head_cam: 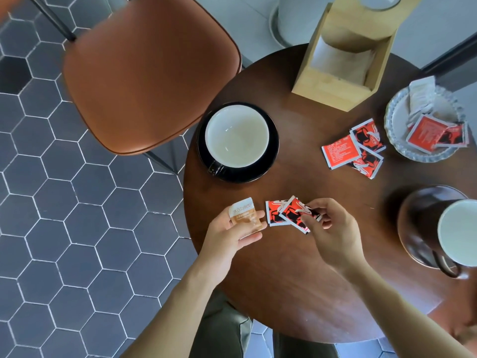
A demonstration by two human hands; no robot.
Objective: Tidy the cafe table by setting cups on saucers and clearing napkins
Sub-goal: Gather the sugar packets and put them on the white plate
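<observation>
Left hand pinches tan sachet upright; right hand pinches tilted red sachet

Table: saucers, packets, box.

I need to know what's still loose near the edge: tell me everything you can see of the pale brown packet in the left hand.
The pale brown packet is a small, flat, roughly square sachet, white at its top fading to tan below, with printed lettering too small to read. It looks like paper or foil film, and whether it is sealed cannot be told. The left hand holds it, thumb over its left edge and fingers beneath, just at the round wooden table's left rim. It sits left of the red packets that the right hand pinches, without touching them.
</observation>
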